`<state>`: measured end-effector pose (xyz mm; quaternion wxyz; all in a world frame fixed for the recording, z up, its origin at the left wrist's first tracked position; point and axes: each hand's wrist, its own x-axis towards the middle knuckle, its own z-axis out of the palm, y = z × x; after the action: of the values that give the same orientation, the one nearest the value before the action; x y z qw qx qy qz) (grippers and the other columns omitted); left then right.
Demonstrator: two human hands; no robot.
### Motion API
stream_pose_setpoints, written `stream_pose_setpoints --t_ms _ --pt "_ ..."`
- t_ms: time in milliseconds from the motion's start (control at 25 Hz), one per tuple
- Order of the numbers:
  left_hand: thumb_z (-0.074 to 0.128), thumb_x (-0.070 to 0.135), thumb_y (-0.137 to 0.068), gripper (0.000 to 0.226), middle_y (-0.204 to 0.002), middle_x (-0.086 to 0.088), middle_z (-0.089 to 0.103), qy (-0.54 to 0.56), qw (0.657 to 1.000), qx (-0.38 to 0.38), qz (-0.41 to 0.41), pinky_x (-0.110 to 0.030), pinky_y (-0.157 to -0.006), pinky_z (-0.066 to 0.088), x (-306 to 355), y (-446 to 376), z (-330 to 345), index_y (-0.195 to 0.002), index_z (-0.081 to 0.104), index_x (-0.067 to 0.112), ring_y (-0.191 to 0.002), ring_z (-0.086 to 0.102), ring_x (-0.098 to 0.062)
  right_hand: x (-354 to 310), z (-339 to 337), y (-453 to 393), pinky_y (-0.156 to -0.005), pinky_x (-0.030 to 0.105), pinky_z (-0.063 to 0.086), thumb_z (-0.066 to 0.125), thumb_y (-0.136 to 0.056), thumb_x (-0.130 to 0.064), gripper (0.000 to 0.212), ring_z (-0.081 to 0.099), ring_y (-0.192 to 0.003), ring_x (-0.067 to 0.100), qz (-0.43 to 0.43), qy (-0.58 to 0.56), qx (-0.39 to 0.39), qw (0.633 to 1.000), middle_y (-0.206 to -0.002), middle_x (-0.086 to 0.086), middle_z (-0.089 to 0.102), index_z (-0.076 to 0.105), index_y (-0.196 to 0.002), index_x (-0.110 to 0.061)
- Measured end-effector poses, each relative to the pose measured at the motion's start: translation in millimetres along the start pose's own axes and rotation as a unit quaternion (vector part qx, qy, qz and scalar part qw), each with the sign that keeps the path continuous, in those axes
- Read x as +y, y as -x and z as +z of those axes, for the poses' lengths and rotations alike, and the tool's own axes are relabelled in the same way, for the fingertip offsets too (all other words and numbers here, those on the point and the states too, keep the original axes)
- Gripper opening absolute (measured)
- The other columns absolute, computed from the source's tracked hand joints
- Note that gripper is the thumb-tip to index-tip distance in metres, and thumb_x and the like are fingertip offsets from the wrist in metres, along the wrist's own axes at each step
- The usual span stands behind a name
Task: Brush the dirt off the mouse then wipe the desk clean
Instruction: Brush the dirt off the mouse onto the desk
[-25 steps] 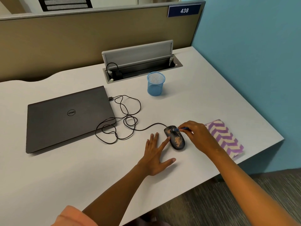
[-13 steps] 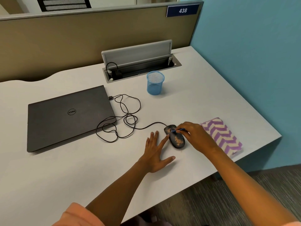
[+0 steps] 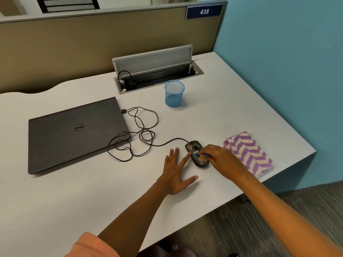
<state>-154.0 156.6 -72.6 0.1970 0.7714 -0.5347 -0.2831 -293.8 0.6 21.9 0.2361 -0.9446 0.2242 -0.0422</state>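
A black wired mouse (image 3: 194,147) speckled with brown dirt lies on the white desk (image 3: 232,112). My left hand (image 3: 176,173) rests flat on the desk with fingers spread, its index fingertip touching the mouse's left side. My right hand (image 3: 222,160) is closed on a small blue brush (image 3: 201,154), whose bristles lie across the middle of the mouse. A purple and cream zigzag cloth (image 3: 248,153) lies folded just right of my right hand, near the desk's right edge.
A closed dark laptop (image 3: 74,134) lies at the left, with the mouse's tangled cable (image 3: 137,134) beside it. A blue mesh cup (image 3: 174,93) stands behind. An open cable hatch (image 3: 156,71) sits by the partition. The desk's edge drops off at the front right.
My right hand has drawn the brush from the front of the mouse back to its middle. The left hand has stayed in place.
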Motion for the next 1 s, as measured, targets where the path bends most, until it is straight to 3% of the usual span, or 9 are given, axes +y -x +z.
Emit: stream_pose_setpoints --t_ms 120,320,560,680,800,1000 --pt "0.045 0.074 -0.090 0.091 -0.165 -0.007 -0.026 -0.002 1.000 0.001 0.001 -0.050 -0.124 -0.010 -0.2 0.4 -0.8 -0.159 -0.005 0.043 -0.148 -0.033 -0.028 0.9 -2.7 19.4 -0.074 0.020 0.055 0.055 -0.096 -0.020 0.018 0.067 -0.093 0.011 -0.014 -0.012 0.012 1.000 -0.108 -0.006 0.068 0.066 -0.110 -0.021" --pt "0.047 0.072 -0.091 0.092 -0.165 -0.009 -0.026 -0.009 1.000 -0.009 -0.001 -0.051 -0.124 -0.009 2.0 0.6 -3.4 -0.159 -0.005 0.041 -0.149 -0.032 -0.030 -10.3 2.1 1.5 -0.085 0.024 0.056 0.056 -0.095 -0.015 0.025 0.065 -0.105 0.018 -0.017 0.001 0.036 0.999 -0.119 0.004 0.067 0.066 -0.119 -0.013" --pt "0.049 0.071 -0.091 0.091 -0.165 -0.010 -0.024 -0.012 1.000 0.004 0.003 -0.051 -0.124 -0.009 1.9 1.0 -2.0 -0.159 -0.002 0.041 -0.149 -0.030 -0.031 -1.3 8.9 36.7 -0.084 0.009 0.046 0.060 -0.093 -0.012 0.025 0.066 -0.101 0.011 -0.036 0.003 0.019 0.999 -0.115 -0.001 0.068 0.067 -0.116 -0.019" --pt "0.048 0.071 -0.091 0.090 -0.164 -0.010 -0.027 -0.032 0.999 -0.009 0.014 -0.052 -0.123 -0.010 0.5 1.5 -3.1 -0.159 -0.004 0.043 -0.148 -0.033 -0.033 1.2 2.6 26.5 -0.084 0.018 0.053 0.060 -0.094 -0.012 0.022 0.065 -0.098 0.011 -0.004 -0.029 0.080 0.996 -0.111 -0.002 0.069 0.068 -0.114 -0.017" --pt "0.047 0.073 -0.090 0.088 -0.164 -0.010 -0.030 -0.072 0.997 -0.022 0.025 -0.054 -0.122 -0.011 0.3 1.9 -3.7 -0.158 -0.003 0.046 -0.146 -0.035 -0.036 4.6 5.5 32.8 -0.084 0.021 0.053 0.058 -0.095 -0.013 0.022 0.064 -0.099 0.013 0.002 -0.019 0.079 0.997 -0.112 0.000 0.069 0.068 -0.114 -0.015" --pt "0.046 0.074 -0.090 0.089 -0.164 -0.013 -0.028 -0.075 0.997 -0.025 0.022 -0.054 -0.122 -0.010 0.4 0.3 -3.4 -0.158 -0.004 0.047 -0.146 -0.035 -0.036 7.2 15.9 68.9 -0.085 0.002 0.038 0.058 -0.094 -0.020 0.023 0.063 -0.099 0.007 0.003 -0.011 0.055 0.998 -0.112 -0.002 0.070 0.069 -0.113 -0.019"
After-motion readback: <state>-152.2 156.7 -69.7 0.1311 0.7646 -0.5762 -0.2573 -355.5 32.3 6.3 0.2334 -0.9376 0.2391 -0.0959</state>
